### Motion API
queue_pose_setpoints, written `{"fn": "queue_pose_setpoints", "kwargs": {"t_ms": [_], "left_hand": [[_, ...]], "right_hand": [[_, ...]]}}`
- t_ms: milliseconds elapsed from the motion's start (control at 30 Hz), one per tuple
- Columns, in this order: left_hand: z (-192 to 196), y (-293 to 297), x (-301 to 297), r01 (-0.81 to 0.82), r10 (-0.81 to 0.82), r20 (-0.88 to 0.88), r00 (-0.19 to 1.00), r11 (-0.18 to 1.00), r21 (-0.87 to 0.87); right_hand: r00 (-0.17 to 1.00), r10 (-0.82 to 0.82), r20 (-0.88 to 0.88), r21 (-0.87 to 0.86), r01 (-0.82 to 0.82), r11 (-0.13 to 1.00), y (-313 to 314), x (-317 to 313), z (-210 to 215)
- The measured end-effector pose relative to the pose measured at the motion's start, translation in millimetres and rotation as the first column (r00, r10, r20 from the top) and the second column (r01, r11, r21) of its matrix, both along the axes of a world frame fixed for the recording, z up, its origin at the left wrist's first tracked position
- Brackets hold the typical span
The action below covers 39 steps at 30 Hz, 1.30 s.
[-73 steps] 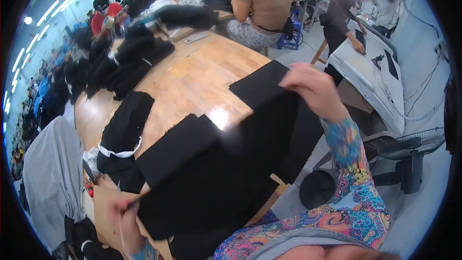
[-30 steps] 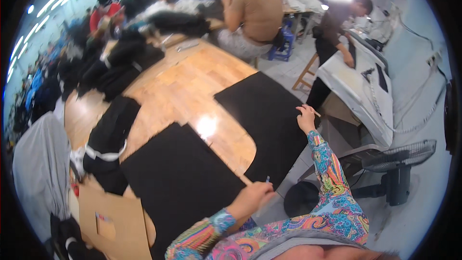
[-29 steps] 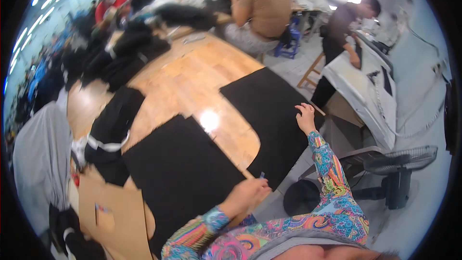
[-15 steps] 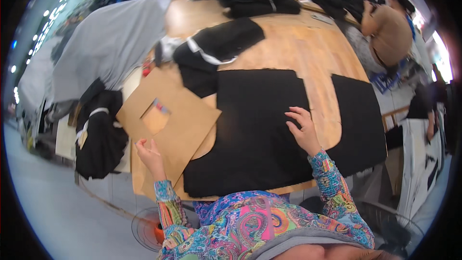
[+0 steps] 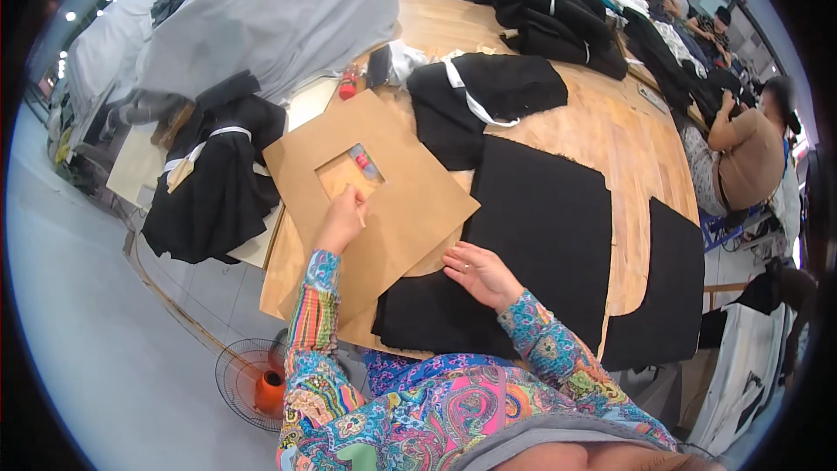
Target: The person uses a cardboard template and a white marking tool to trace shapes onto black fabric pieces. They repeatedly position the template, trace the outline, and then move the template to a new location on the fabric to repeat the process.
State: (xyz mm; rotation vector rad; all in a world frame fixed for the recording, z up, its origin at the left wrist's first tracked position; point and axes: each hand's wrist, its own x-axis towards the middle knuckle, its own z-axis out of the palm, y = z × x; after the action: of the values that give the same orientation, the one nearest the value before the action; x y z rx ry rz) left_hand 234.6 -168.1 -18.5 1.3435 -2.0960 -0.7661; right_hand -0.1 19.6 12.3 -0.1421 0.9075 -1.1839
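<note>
A brown cardboard sheet (image 5: 410, 201) with a rectangular cutout lies tilted on the wooden table, overlapping another brown sheet beneath it. My left hand (image 5: 342, 216) is closed over it, just below the cutout, with a small pale stick-like piece (image 5: 362, 219) between the fingers; its kind is too small to make out. Through the cutout shows a small red and grey item (image 5: 364, 162). My right hand (image 5: 484, 275) is open, fingers stretched toward the sheet's lower right edge, above a large black fabric panel (image 5: 545, 218). Farther right lies a second black panel (image 5: 658, 288) with a curved edge.
The wooden table (image 5: 632, 166) carries a tied black fabric bundle (image 5: 514, 83) and more black rolls (image 5: 558, 22) behind. Another tied bundle (image 5: 214, 196) hangs at left, near a grey cover (image 5: 270, 26). A fan (image 5: 248, 379) stands at lower left. A person (image 5: 750, 157) sits at right.
My left hand has moved forward onto the cardboard, near its cutout. My right hand has come left across the black panel toward the cardboard. The whole view has shifted and turned.
</note>
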Motion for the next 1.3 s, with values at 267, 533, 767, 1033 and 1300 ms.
{"fn": "queue_pose_setpoints", "kwargs": {"t_ms": [267,533,767,1033,1300], "left_hand": [[-8.6,-20.2,1.4,0.045,-0.017,-0.184,0.983,0.988,0.150],[109.7,21.0,-28.2,0.446,-0.082,-0.650,0.755,0.791,0.418],[131.7,38.1,-99.4,0.700,-0.480,-0.544,0.689,0.636,0.326],[124.3,36.4,-149.5,0.688,-0.327,-0.612,0.720,0.454,0.567],[106.7,39.4,-161.3,0.658,-0.299,-0.590,0.750,0.433,0.616]], "right_hand": [[0.996,-0.090,0.010,0.042,0.090,0.995,-41.9,41.5,-5.9],[0.947,-0.316,-0.060,-0.272,0.289,0.918,-7.5,-11.5,13.2],[0.880,-0.473,-0.039,-0.344,0.433,0.833,57.3,-57.8,44.9],[0.838,-0.545,-0.043,-0.238,0.521,0.820,87.6,-73.5,44.9],[0.825,-0.562,-0.052,-0.208,0.542,0.814,93.9,-76.4,41.3]]}}
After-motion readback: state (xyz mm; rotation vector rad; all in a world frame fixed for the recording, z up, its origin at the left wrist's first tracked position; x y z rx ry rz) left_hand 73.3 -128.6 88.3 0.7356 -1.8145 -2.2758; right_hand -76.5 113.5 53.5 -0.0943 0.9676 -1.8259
